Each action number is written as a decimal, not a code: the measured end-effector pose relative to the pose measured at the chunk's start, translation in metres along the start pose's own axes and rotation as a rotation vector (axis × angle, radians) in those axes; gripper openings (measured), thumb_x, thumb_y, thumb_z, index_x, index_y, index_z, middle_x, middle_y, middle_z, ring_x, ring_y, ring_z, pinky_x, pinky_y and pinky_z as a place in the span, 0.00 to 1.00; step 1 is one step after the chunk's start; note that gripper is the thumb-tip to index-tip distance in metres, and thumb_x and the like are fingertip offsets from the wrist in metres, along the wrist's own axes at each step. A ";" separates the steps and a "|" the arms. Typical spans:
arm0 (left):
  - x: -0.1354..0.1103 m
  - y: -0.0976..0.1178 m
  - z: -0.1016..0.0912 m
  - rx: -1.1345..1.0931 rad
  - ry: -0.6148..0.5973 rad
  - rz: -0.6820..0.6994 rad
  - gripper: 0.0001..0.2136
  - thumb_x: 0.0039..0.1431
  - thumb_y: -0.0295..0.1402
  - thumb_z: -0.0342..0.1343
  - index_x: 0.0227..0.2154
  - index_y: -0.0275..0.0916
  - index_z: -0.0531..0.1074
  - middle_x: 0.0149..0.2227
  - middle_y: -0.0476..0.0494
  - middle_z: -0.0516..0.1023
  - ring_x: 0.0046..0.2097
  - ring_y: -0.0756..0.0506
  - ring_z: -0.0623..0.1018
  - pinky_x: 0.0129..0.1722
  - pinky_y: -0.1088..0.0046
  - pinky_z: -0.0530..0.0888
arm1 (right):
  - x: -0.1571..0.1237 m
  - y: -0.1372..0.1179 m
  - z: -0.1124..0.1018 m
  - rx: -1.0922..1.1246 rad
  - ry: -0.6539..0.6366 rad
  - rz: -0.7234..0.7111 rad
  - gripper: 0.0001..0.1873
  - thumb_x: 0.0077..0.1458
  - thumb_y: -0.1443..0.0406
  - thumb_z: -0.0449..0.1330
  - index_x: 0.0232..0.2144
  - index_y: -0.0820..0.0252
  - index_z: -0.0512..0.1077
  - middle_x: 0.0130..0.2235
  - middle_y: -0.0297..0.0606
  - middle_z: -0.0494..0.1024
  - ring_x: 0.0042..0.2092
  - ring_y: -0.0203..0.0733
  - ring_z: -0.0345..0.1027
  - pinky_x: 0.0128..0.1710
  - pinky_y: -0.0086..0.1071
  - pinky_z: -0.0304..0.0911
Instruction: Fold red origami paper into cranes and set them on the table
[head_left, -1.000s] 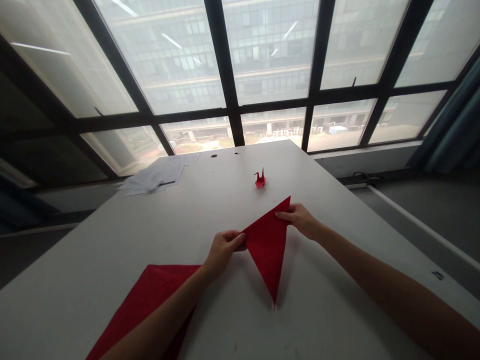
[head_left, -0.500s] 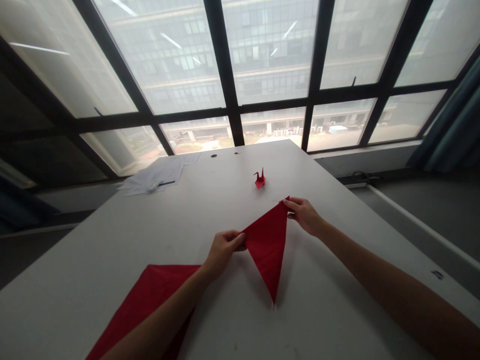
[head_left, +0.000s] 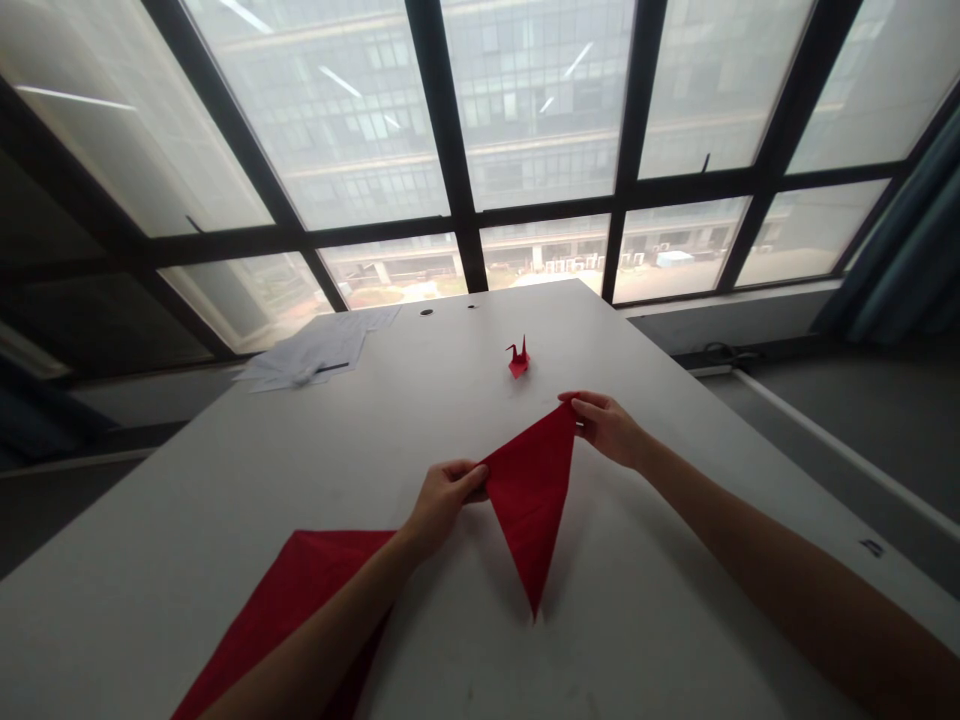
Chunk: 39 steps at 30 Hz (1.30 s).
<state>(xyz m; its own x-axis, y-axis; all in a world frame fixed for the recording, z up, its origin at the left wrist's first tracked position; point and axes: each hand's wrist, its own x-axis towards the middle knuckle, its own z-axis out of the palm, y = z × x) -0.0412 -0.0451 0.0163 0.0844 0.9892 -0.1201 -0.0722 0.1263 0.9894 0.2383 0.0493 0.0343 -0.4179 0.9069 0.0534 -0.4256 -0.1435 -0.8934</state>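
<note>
A sheet of red origami paper (head_left: 531,488), folded into a triangle, is stretched between my two hands above the table. My left hand (head_left: 446,500) pinches its left corner, thumb on top. The upper right corner is gripped by my right hand (head_left: 606,428), with the fingers partly behind the paper. The third corner points down toward me, close to the tabletop. Under my left forearm lies a larger piece of red paper (head_left: 300,580), partly hidden by the arm. A small folded red paper crane (head_left: 519,362) stands beyond my hands.
The white table (head_left: 420,410) reaches toward large dark-framed windows. Loose white papers (head_left: 322,345) with a pen (head_left: 333,367) lie at its far left. A white rail (head_left: 817,440) runs beside the table on the right, and a blue curtain (head_left: 900,240) hangs there.
The lower tip of the held paper has swung slightly left and down. My right hand's fingers have shifted a little at the upper corner; both hands keep their hold.
</note>
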 end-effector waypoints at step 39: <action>0.000 -0.004 0.002 0.159 0.109 0.073 0.15 0.51 0.44 0.66 0.30 0.33 0.80 0.30 0.39 0.82 0.31 0.44 0.80 0.35 0.69 0.78 | 0.006 0.011 0.000 -0.213 0.326 -0.052 0.13 0.46 0.60 0.68 0.35 0.60 0.81 0.31 0.37 0.79 0.31 0.35 0.69 0.28 0.27 0.62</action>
<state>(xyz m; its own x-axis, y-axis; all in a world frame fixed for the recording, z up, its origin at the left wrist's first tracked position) -0.0385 -0.0461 0.0122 -0.0240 0.9986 -0.0474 0.0839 0.0493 0.9953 0.2312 0.0532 0.0252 -0.1088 0.9940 -0.0126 -0.2495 -0.0396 -0.9676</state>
